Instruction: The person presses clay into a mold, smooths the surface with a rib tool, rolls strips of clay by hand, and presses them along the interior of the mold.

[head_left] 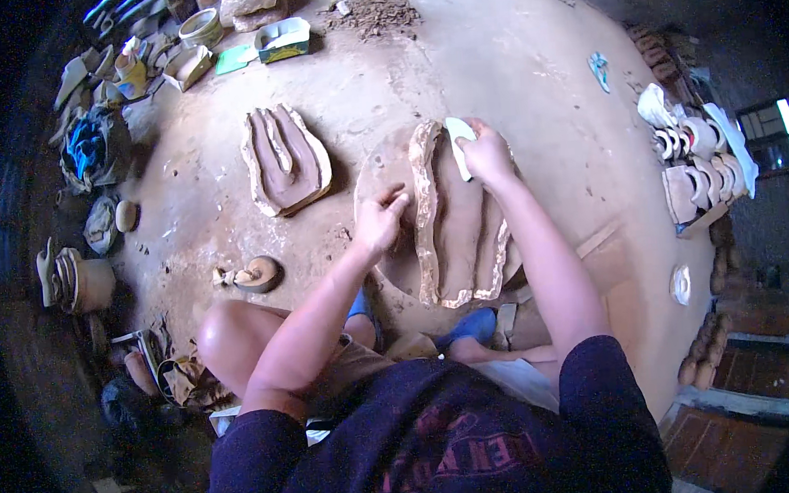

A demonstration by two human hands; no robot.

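A long clay-coloured form (pixel 460 225) with rough, pale raised rims stands on a round board (pixel 384 260) in front of me. My right hand (pixel 490 158) grips a pale, flat scraper-like piece (pixel 462 147) and holds it over the form's far right part. My left hand (pixel 382 220) is just left of the form's left rim, its fingers loosely curled with thumb and forefinger a little apart. Nothing shows between them. Left of the board lies a similar walled form (pixel 288 163) with a U-shaped ridge inside.
A round dark object with a pale piece (pixel 258 275) lies near my left knee. Boxes (pixel 282 40), a bowl (pixel 201 29) and crumbled clay (pixel 369 14) are at the back. Curved pieces (pixel 703 181) are stacked at the right. Bags and blue cloth (pixel 86 147) line the left.
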